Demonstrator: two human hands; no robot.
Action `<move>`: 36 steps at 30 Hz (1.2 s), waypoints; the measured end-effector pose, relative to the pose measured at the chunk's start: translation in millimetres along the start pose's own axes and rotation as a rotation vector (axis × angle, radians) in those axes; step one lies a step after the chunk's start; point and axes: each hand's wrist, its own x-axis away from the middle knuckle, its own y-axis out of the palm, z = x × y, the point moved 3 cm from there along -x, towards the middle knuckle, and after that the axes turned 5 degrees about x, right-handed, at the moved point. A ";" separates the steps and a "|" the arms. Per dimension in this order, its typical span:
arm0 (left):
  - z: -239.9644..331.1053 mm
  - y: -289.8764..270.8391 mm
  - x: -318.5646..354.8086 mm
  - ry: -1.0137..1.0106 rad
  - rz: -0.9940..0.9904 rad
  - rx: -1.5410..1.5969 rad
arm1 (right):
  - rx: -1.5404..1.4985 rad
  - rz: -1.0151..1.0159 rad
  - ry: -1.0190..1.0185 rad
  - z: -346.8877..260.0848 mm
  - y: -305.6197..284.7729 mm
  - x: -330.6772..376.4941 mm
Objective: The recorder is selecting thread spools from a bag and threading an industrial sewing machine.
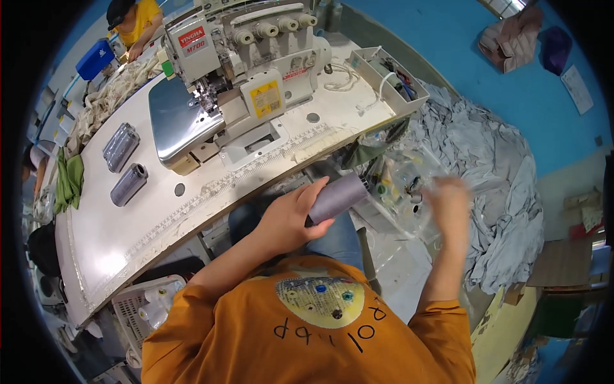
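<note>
One grey thread cone (337,198) is gripped in the left hand (295,216) near the white table (102,240); the grip of the blurred right hand (449,202), near one clear plastic bag (401,174), cannot be told; two grey spools (129,185) are set left of one sewing machine (265,97)

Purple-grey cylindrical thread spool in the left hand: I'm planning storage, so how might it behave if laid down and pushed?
The thread spool may roll, being round-sided. It probably feels firm, its thread looking evenly wound.
</note>
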 end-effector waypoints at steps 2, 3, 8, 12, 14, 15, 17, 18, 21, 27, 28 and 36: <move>2.3 -1.7 -1.4 -0.004 -0.013 -0.036 | -0.257 0.951 0.147 13.7 -36.6 34.1; 3.5 -2.9 -1.9 -0.009 -0.021 -0.076 | -0.257 0.945 0.146 10.5 -33.6 34.9; 11.3 -0.7 -12.6 0.145 0.054 -0.197 | -0.294 0.806 -0.096 -43.3 5.3 26.2; -3.9 -8.9 -1.1 -0.008 0.016 -0.068 | -0.158 0.782 -0.041 6.2 16.9 16.1; -0.4 -10.4 -1.0 -0.121 -0.051 0.148 | -0.486 0.859 0.045 -2.2 -11.8 35.6; 1.0 -9.5 -1.0 -0.123 -0.053 0.152 | -0.816 0.933 0.123 -9.6 -21.1 42.8; 2.6 -8.3 -5.1 -0.075 -0.020 0.200 | -1.086 0.821 -0.101 -44.3 -16.5 50.7; 3.3 -8.0 -6.1 -0.075 -0.025 0.205 | -1.191 0.752 -0.215 -63.0 -16.3 53.5; 5.4 -8.5 -8.4 -0.087 -0.049 0.245 | -1.127 0.733 -0.228 -89.4 -18.2 55.3; 7.6 -8.8 -5.5 -0.082 -0.028 0.263 | -1.107 0.870 -0.244 -97.9 -8.8 48.3; 7.0 -8.1 -4.8 -0.096 -0.030 0.270 | -1.122 0.870 -0.225 -99.2 -8.7 48.6; -2.8 -1.2 -2.4 -0.176 -0.024 0.430 | -1.239 0.721 -0.549 -101.0 -13.2 72.0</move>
